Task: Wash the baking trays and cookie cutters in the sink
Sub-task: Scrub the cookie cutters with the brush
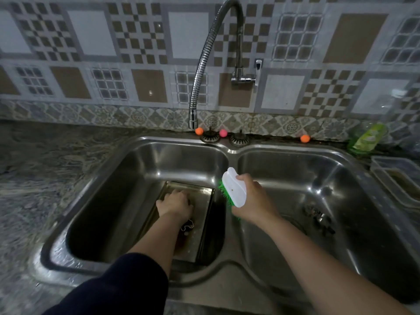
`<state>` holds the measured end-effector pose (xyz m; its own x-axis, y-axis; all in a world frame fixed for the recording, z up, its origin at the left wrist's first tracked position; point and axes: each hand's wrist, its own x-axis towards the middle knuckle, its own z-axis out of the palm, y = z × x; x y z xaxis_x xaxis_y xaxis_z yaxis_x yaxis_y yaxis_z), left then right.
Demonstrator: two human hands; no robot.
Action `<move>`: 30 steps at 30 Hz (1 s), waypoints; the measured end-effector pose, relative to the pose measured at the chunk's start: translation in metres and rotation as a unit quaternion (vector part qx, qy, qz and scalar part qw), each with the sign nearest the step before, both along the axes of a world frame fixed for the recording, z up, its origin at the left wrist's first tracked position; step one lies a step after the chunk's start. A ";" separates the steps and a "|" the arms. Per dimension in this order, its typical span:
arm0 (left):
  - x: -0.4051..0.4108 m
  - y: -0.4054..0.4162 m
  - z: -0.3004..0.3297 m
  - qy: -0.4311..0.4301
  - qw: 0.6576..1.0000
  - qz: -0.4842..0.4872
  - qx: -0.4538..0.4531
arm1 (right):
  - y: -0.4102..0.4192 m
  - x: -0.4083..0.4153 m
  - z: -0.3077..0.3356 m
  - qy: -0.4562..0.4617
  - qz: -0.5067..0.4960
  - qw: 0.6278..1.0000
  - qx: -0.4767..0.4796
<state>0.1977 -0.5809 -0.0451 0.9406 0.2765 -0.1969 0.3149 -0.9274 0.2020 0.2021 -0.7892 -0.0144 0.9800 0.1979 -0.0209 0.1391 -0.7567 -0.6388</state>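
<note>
Your right hand (252, 196) grips the scrubbing brush (234, 189) by its white back, green bristles turned down and left, held above the divider between the two basins of the sink (231, 151). Your left hand (176, 204) is down in the left basin with fingers curled over something on the baking tray (204, 219), probably a cutter, though what they hold is hidden beneath the hand, so I cannot tell if the grip is closed on anything. The tray lies tilted along the basin floor, and one wavy-edged cookie cutter (187, 226) lies on it just below your wrist. More cutters (318, 219) lie in a loose pile on the floor of the right basin, well apart from the brush. The faucet (193, 121) hangs over the back of the left basin and no water shows running. The risks from here, as I judge them: thin cutter edges can nick your fingers if you press hard while scrubbing; the tilted tray could slide or rock under brush pressure unless you brace it; and small cutters could slip toward the drain.
</note>
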 end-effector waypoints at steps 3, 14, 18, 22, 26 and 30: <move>0.011 -0.015 0.014 -0.033 0.999 -0.013 -0.006 | -0.012 0.000 0.003 0.003 -0.018 1.000 0.012; 0.043 -0.157 0.036 -0.119 0.976 -0.166 -0.072 | -0.164 -0.009 0.025 -0.049 -0.150 0.987 0.005; 0.046 -0.216 0.021 -0.069 0.972 -0.205 -0.096 | -0.231 -0.012 0.047 -0.079 -0.212 0.974 0.018; 0.047 -0.271 -0.009 -0.002 0.968 -0.220 -0.123 | -0.295 -0.008 0.066 -0.111 -0.273 0.955 0.029; 0.050 -0.321 -0.035 0.067 0.958 -0.250 -0.125 | -0.347 0.010 0.073 -0.113 -0.305 0.946 0.003; 0.061 -0.363 -0.069 0.092 0.962 -0.205 -0.157 | -0.376 0.043 0.059 -0.104 -0.303 0.947 -0.017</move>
<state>0.2589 -0.9438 -0.1138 0.8991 -0.2109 -0.3836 -0.0077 -0.8838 0.4679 0.2452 -1.1652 0.0448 0.8974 -0.3988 0.1888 -0.2061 -0.7572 -0.6198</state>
